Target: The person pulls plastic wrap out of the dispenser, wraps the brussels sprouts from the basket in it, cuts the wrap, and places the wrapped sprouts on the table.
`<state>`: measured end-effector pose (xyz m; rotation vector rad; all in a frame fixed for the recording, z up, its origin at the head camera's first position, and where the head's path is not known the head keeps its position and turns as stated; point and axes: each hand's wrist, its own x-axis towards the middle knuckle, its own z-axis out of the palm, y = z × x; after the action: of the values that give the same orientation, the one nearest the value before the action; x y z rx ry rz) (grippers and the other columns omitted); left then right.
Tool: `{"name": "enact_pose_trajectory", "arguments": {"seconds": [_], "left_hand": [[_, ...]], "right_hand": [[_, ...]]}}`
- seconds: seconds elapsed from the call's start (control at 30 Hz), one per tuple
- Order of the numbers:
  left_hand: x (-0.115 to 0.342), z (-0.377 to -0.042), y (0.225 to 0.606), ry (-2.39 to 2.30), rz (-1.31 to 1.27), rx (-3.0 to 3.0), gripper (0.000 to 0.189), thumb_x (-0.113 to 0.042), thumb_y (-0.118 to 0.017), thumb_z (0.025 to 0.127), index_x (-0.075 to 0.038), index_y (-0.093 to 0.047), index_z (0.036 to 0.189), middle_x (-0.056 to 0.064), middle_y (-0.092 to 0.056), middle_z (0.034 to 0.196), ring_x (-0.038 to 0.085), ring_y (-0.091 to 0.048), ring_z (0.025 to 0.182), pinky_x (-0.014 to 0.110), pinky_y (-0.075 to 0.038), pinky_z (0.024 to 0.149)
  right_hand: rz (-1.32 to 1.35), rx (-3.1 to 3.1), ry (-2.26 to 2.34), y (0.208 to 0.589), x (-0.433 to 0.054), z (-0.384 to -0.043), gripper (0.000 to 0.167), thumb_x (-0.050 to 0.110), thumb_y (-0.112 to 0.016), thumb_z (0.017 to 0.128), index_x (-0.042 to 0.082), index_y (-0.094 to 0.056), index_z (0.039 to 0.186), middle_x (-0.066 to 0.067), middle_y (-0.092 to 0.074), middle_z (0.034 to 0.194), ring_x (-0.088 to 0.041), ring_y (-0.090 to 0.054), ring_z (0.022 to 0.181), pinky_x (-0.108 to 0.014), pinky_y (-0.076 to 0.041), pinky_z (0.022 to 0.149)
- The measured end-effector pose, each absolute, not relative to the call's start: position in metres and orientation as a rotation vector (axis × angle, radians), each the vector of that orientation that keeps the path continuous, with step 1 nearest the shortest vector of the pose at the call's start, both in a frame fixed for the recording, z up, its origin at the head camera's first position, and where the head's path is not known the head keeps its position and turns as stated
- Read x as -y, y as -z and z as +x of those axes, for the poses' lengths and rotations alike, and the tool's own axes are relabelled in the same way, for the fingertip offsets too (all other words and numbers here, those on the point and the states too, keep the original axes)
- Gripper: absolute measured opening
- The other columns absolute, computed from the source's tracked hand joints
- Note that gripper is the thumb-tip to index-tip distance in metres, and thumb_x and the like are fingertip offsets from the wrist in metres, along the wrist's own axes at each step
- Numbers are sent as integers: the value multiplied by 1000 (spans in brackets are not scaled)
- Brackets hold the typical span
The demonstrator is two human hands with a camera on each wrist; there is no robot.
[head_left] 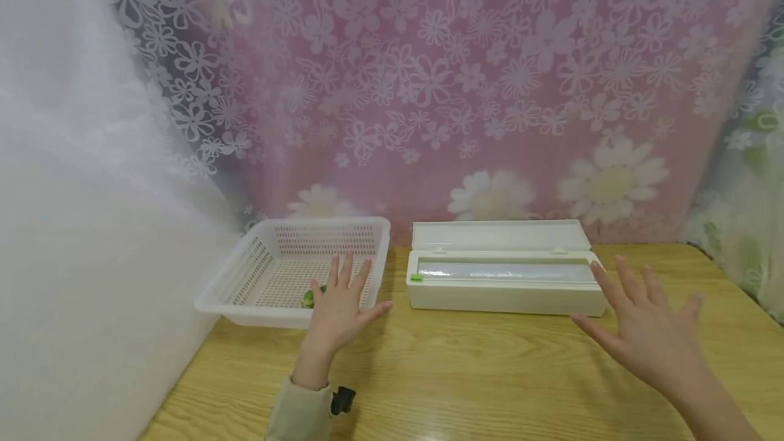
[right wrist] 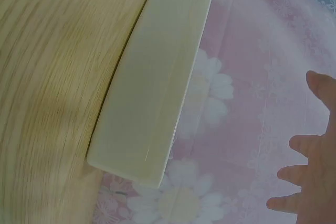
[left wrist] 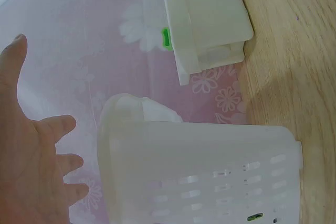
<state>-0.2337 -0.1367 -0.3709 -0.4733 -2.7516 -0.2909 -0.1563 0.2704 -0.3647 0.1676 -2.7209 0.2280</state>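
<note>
My left hand is spread with straight fingers over the near right corner of a white perforated plastic basket, holding nothing. A small green item lies in the basket, partly hidden behind that hand. To the right stands a long white box with its lid raised at the back. A roll of clear film lies inside it, and a green slider sits at the left end of its edge. My right hand, fingers also spread, hovers by the box's right end, with nothing in it.
Both containers stand towards the back of a wood-grain table. Behind them hangs a pink flowered curtain, and a white sheet drapes down the left side. A black clip sits at the left sleeve's cuff.
</note>
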Motion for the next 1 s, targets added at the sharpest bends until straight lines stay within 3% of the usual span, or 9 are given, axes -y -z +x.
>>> {"name": "enact_pose_trajectory", "arguments": {"seconds": [0.3, 0.43, 0.53, 0.63, 0.77, 1.0], "left_hand": [[136, -233, 371, 312, -501, 2706, 79, -69, -37, 79, -20, -28, 139, 8, -9, 146, 27, -5, 132, 66, -15, 92], [135, -234, 372, 356, -526, 2659, 70, -61, -43, 82, -16, -36, 136, 10, -19, 144, 27, -15, 130, 62, -19, 94], [135, -235, 374, 377, -558, 2590, 60, -50, -52, 84, -10, -46, 129, 14, -35, 136, 29, -32, 124, 58, -28, 92], [135, -237, 375, 374, -591, 2495, 48, -40, -57, 84, -5, -57, 116, 14, -53, 117, 29, -51, 105, 49, -41, 84], [135, -240, 377, 355, -613, 2411, 38, -35, -59, 83, -3, -63, 103, 11, -63, 97, 26, -60, 83, 38, -49, 71], [132, -245, 379, 357, -623, 2406, 35, -35, -59, 83, -4, -64, 100, 9, -63, 95, 24, -61, 82, 35, -50, 68]], "right_hand": [[209, 2643, -254, 363, -262, -162, 78, 51, -54, 81, 21, -16, 143, -22, -25, 138, -46, -21, 121, -74, -2, 81], [254, 2556, -237, 364, -260, -163, 71, 48, -57, 80, 13, -33, 137, -23, -38, 129, -44, -33, 112, -68, -19, 79], [300, 2455, -238, 365, -258, -164, 61, 45, -61, 77, 7, -51, 124, -23, -48, 121, -42, -42, 104, -62, -27, 77], [335, 2344, -275, 366, -255, -165, 46, 40, -64, 74, 5, -63, 105, -20, -55, 110, -40, -50, 95, -58, -32, 76], [356, 2243, -326, 367, -253, -167, 30, 29, -67, 70, 4, -67, 87, -18, -60, 96, -38, -55, 85, -58, -36, 70], [371, 2240, -361, 367, -257, -174, 29, 19, -70, 65, -1, -66, 85, -19, -62, 88, -37, -58, 72, -56, -39, 61]]}}
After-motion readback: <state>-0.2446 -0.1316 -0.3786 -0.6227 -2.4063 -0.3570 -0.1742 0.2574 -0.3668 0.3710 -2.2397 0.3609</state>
